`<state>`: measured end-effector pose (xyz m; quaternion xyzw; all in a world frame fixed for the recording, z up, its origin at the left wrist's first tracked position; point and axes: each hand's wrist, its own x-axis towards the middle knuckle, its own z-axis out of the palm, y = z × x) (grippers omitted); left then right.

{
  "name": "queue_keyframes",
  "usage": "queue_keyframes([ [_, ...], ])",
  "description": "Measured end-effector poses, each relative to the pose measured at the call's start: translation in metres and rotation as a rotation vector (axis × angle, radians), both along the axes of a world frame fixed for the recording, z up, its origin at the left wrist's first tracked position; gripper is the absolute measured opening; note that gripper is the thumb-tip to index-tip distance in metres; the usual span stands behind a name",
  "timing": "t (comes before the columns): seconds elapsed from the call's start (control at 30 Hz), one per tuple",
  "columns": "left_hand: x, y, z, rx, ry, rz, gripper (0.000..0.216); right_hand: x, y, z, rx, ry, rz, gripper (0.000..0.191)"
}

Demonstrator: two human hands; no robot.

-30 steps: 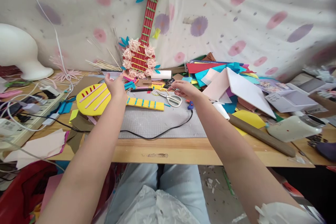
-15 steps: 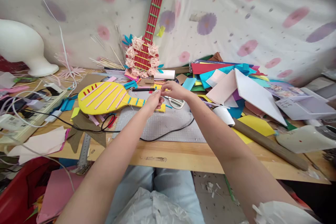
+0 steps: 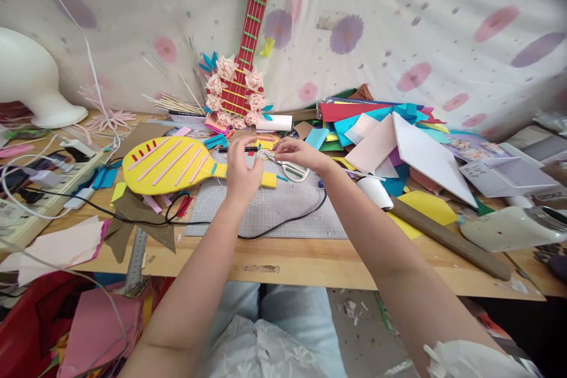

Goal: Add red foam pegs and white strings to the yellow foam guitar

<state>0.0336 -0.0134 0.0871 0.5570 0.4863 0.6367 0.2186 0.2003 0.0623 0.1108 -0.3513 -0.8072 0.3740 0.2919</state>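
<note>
A yellow guitar-shaped cutout (image 3: pixel 166 166) lies flat on the desk, its body striped with pink strips. Its neck (image 3: pixel 268 180) carries thin blue strips and runs to the right beneath my left hand (image 3: pixel 243 171). That hand is open, thumb and fingers curved apart with nothing visible between them. A fine white thread (image 3: pixel 262 194) loops beside it. The fingertips of my right hand (image 3: pixel 297 152) are pinched together above the neck's end; what they hold is too small to make out. Scissors with white handles (image 3: pixel 296 172) rest just under this hand.
A grey cutting mat (image 3: pixel 292 212) is crossed by a black cable (image 3: pixel 274 230). Behind stands a red flower-trimmed guitar model (image 3: pixel 237 96). Coloured foam sheets (image 3: pixel 370 147) pile up at right, near a brown stick (image 3: pixel 449 238) and a bottle (image 3: pixel 500 230). A power strip (image 3: pixel 57 183) sits left.
My hands were close together over the neck; now my left hand has drawn back leftward and its fingers have spread. My right hand stays nearly where it was. The view has shifted slightly.
</note>
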Motion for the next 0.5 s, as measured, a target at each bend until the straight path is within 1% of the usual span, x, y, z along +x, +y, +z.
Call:
queue_keyframes([
  [0.03,0.004,0.003,0.002,-0.058,-0.067,-0.083,0.033,-0.005,0.000,0.000,-0.005,0.017,0.023,0.018],
  [0.07,0.008,0.006,0.001,-0.153,-0.148,-0.162,0.026,-0.010,-0.001,0.001,-0.004,0.026,0.029,0.017],
  [0.1,0.012,0.009,0.000,-0.260,-0.232,-0.223,0.017,-0.014,0.000,0.000,0.003,0.023,0.027,0.017],
  [0.13,0.016,0.010,-0.003,-0.357,-0.312,-0.255,0.010,-0.018,0.000,0.000,0.016,0.010,0.021,0.016],
  [0.17,0.018,0.012,-0.006,-0.437,-0.379,-0.266,0.006,-0.021,0.000,0.000,0.028,-0.014,0.016,0.016],
  [0.2,0.019,0.012,-0.009,-0.494,-0.430,-0.261,0.008,-0.022,0.000,0.000,0.038,-0.047,0.013,0.017],
  [0.3,0.017,0.011,-0.014,-0.574,-0.516,-0.228,0.011,-0.010,-0.001,0.004,0.065,-0.183,-0.047,0.020],
  [0.37,0.014,0.012,-0.015,-0.599,-0.580,-0.203,0.011,0.009,-0.003,0.007,0.082,-0.348,-0.142,0.021],
  [0.4,0.013,0.013,-0.016,-0.605,-0.623,-0.186,0.012,0.021,-0.005,0.009,0.084,-0.473,-0.179,0.020],
  [0.47,0.012,0.014,-0.018,-0.608,-0.714,-0.159,0.011,0.044,-0.010,0.009,0.050,-0.794,-0.240,0.016],
  [0.5,0.013,0.015,-0.018,-0.606,-0.752,-0.150,0.011,0.054,-0.013,0.007,0.028,-0.956,-0.234,0.014],
])
